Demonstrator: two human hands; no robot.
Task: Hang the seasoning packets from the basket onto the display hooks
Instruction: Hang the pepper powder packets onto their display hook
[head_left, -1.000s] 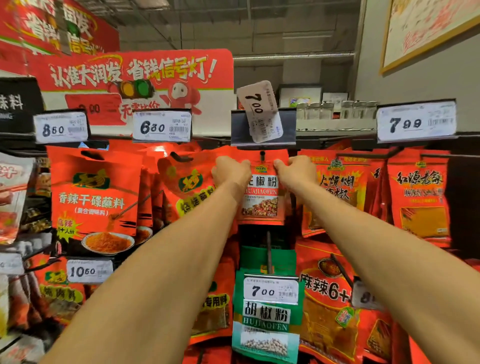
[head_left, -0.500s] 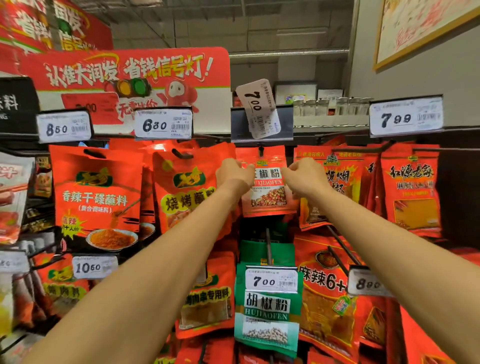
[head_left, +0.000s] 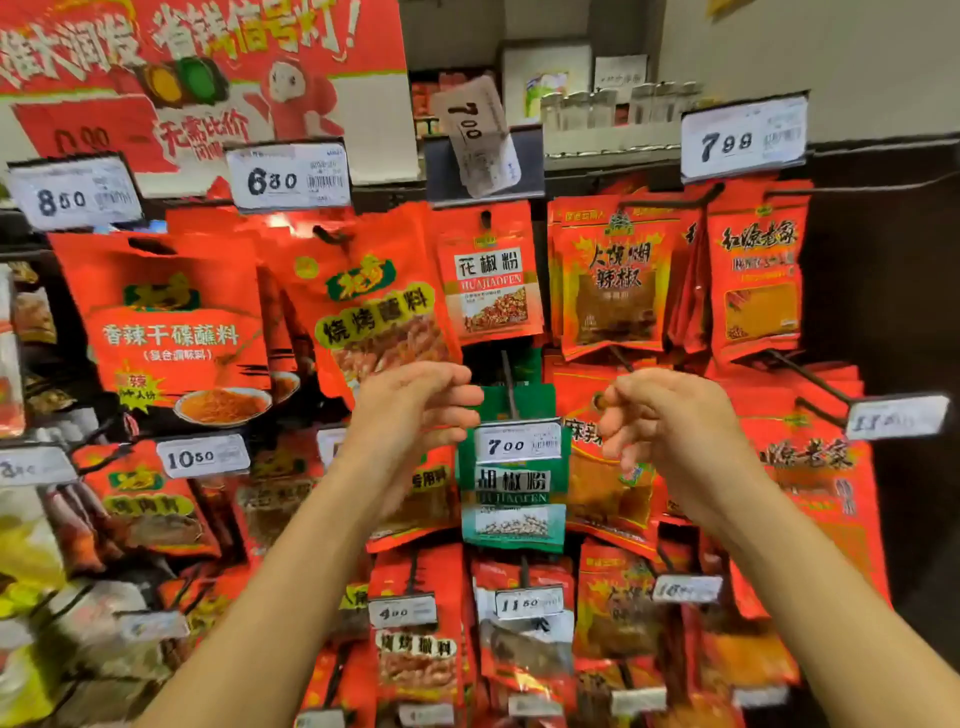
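Now both hands hang in the middle of the frame, empty, fingers loosely curled: the left hand and the right hand sit either side of a green pepper packet. Above them, in the upper centre, the red huajiao seasoning packet hangs on its display hook, beneath a tilted 7.00 price tag.

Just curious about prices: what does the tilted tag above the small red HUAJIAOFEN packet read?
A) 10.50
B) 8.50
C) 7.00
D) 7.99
C: the tilted tag in the holder above the HUAJIAOFEN packet reads 7.00.
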